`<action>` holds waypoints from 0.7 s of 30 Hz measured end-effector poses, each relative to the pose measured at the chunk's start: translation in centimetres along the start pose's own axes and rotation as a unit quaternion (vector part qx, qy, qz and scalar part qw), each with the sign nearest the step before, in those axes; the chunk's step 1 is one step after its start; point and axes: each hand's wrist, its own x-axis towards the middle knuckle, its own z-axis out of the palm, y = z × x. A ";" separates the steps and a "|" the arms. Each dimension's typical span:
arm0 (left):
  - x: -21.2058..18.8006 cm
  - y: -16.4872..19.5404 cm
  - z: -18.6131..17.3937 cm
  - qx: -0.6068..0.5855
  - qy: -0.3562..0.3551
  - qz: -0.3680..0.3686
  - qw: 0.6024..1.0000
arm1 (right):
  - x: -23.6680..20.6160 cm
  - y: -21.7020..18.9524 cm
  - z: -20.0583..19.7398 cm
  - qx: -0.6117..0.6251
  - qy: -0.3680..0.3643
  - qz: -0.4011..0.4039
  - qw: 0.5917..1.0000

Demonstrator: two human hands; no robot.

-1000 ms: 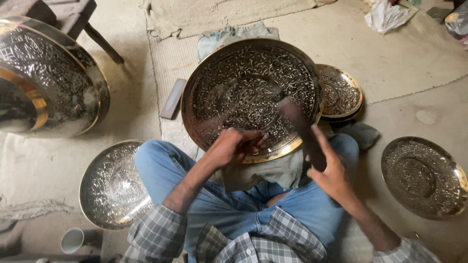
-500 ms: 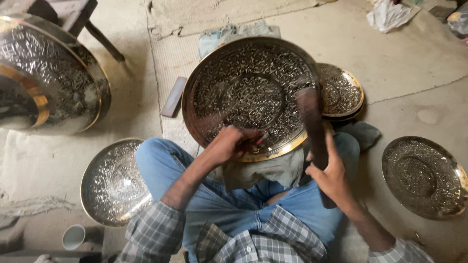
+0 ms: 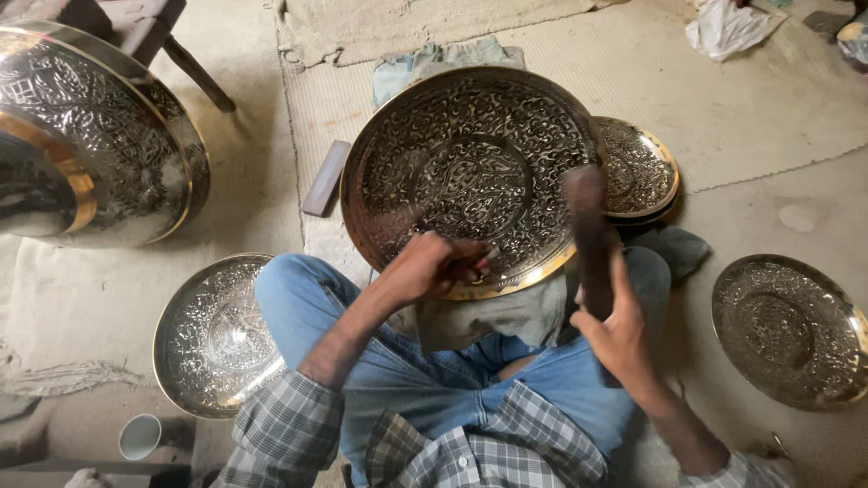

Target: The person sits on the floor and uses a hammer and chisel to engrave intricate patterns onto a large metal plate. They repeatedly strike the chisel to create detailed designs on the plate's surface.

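Observation:
A large round engraved metal tray (image 3: 470, 172) rests tilted on a grey cloth (image 3: 497, 316) over my crossed legs in blue jeans. My left hand (image 3: 434, 264) is closed on a small chisel (image 3: 484, 262) whose tip touches the tray's near rim. My right hand (image 3: 615, 330) grips a dark wooden mallet (image 3: 589, 226) held upright, its head raised over the tray's right side.
A big engraved vessel (image 3: 99, 145) stands at the far left. Engraved plates lie at lower left (image 3: 212, 334), at the right (image 3: 787, 330), and behind the tray (image 3: 642, 167). A grey block (image 3: 325, 178), a white cup (image 3: 140, 436), a stool leg (image 3: 194, 72) and woven mats surround me.
The mallet has swung from a slant across the tray to upright, lifted at the tray's right side. The left hand stays on the chisel at the near rim.

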 end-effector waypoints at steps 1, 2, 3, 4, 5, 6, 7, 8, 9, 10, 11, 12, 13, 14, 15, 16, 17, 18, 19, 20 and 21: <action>0.1 0.1 -0.1 0.041 -0.014 -0.018 0.999 | -0.4 0.0 -0.3 -0.107 -0.045 -0.004 0.993; 0.2 0.3 -0.2 0.080 -0.028 -0.037 0.996 | -0.8 0.2 -0.6 -0.213 -0.091 -0.008 0.973; 0.2 0.6 -0.3 0.120 -0.043 -0.055 0.990 | -1.3 0.5 -0.5 -0.157 -0.058 -0.071 0.983; 0.1 0.9 -0.7 0.091 -0.010 -0.060 0.994 | -1.8 1.0 -0.3 -0.099 -0.020 -0.135 0.986; -0.4 1.4 -1.0 0.060 0.024 -0.068 0.996 | -2.4 1.7 -0.2 -0.042 0.014 -0.200 0.979; -1.1 2.0 -1.4 0.027 0.058 -0.081 0.995 | -3.0 2.5 -0.2 -0.035 0.064 -0.136 0.988; -2.0 2.6 -1.8 0.007 0.115 -0.068 0.991 | -3.8 3.5 -0.1 -0.028 0.114 -0.069 0.991; -3.0 3.3 -2.5 -0.013 0.171 -0.052 0.984 | -4.5 4.5 0.0 -0.022 0.164 -0.001 0.986; -3.7 3.8 -3.3 -0.030 0.227 -0.031 0.973 | -4.9 5.4 0.4 0.023 0.184 0.001 0.983; -4.6 4.5 -4.0 0.030 0.285 -0.061 0.956 | -5.2 6.3 0.8 0.069 0.204 0.001 0.977; -5.5 5.1 -4.7 0.088 0.342 -0.092 0.931 | -5.3 7.0 1.0 0.113 0.223 0.001 0.968; -5.8 5.4 -5.5 0.216 0.394 -0.068 0.890 | -5.4 7.4 1.1 0.130 0.230 0.038 0.964; -6.2 5.8 -6.2 0.340 0.438 -0.045 0.831 | -5.4 7.6 1.1 0.146 0.234 0.075 0.958; -6.4 6.0 -6.7 0.343 0.444 -0.052 0.826 | -5.2 7.4 1.2 0.162 0.236 0.115 0.951; -6.3 6.0 -7.2 0.346 0.448 -0.057 0.822 | -4.9 7.0 1.4 0.190 0.232 0.115 0.947; -6.1 6.0 -7.6 0.348 0.453 -0.060 0.818 | -4.1 6.4 1.8 0.218 0.231 0.114 0.941; -5.8 6.0 -7.8 0.343 0.448 -0.069 0.823 | -2.9 5.7 2.1 0.245 0.231 0.111 0.935; -5.5 5.9 -8.0 0.338 0.442 -0.079 0.827 | -1.8 4.8 2.4 0.281 0.220 0.090 0.930; -5.4 5.8 -8.0 0.334 0.434 -0.093 0.831 | -0.9 4.0 2.8 0.318 0.206 0.073 0.923; -5.2 5.8 -7.9 0.366 0.430 -0.098 0.820 | 0.4 3.2 3.3 0.314 0.205 0.047 0.926; -5.0 5.6 -7.8 0.397 0.425 -0.101 0.807 | 1.5 2.4 3.6 0.311 0.204 0.019 0.928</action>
